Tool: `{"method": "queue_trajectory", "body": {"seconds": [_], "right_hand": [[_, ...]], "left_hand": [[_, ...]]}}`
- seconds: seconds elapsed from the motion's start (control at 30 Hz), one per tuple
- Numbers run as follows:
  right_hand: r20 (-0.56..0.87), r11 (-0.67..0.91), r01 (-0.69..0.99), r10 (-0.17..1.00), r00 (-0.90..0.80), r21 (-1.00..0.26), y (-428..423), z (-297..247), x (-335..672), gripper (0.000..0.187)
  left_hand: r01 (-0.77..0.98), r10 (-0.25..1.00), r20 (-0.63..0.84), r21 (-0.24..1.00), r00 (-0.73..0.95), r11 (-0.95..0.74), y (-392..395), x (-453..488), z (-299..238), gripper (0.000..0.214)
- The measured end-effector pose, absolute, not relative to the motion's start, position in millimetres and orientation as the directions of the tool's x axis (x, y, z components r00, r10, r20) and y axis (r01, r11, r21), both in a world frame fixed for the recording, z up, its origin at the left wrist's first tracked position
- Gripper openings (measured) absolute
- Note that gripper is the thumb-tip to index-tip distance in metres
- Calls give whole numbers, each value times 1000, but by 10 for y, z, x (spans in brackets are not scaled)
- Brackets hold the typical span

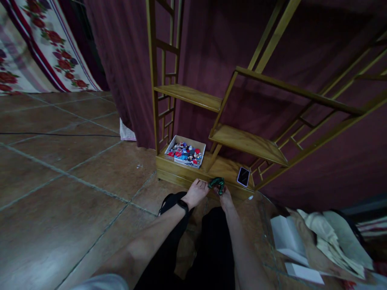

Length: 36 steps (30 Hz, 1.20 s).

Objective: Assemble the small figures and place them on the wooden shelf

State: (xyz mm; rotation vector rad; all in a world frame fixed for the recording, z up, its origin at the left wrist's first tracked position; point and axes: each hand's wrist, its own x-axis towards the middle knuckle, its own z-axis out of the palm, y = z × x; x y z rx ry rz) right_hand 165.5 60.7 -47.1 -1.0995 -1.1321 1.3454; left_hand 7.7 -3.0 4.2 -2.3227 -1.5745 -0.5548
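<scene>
Between my two hands is a small dark green, shiny, curved item (pixel 218 182); its exact kind is too small to make out. My left hand (pixel 198 191), with a black band on its wrist, has its fingers curled and pinches the item's left end. On the other side, my right hand (pixel 225 197) is closed on the lower right end, its fingertips partly hidden. Both hands are in front of the low base of a wooden shelf (pixel 172 175). Just beyond them, a shallow cardboard box (pixel 198 146) full of small colourful pieces rests on that base.
A phone or tablet (pixel 243 177) with a light rim lies on the shelf base at right. White boxes (pixel 288 237) and pale cloth (pixel 329 233) are on the floor at right. A dark cable (pixel 60 134) crosses the tiles at left. Dark red curtains (pixel 127 80) hang behind.
</scene>
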Motion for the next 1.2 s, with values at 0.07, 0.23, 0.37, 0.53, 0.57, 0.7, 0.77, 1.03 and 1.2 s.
{"method": "queue_trajectory", "body": {"seconds": [0.07,0.23,0.37,0.53,0.57,0.7,0.77,1.03,1.2], "right_hand": [[-74,-87,-175,994,-79,-981,587,-434,1656,35],[-95,-109,-199,992,-77,-974,560,-390,1641,37],[-93,-98,-159,995,-41,-982,572,-426,1606,31],[-195,-192,-165,981,3,-967,598,-422,1575,33],[-199,-197,-160,980,-3,-967,598,-410,1571,33],[-218,-220,-163,975,-27,-962,589,-352,1556,35],[-225,-227,-194,974,-36,-954,586,-328,1553,37],[-215,-216,-268,976,-34,-939,580,-281,1597,36],[-191,-212,-310,977,-96,-927,537,-212,1629,40]], "left_hand": [[924,835,440,32,330,-382,-38,80,48,26],[895,858,425,199,288,-399,-40,77,73,28],[885,919,352,352,176,-304,5,43,70,22],[776,986,165,626,-32,-80,112,-11,13,21],[715,990,131,697,-46,-59,138,-16,-7,21],[367,998,65,928,-1,-60,240,-8,-119,26],[183,999,42,982,19,-45,283,2,-175,29],[-13,997,-70,997,39,70,351,-10,-177,35],[-39,991,-131,991,10,131,335,-17,-110,36]]}}
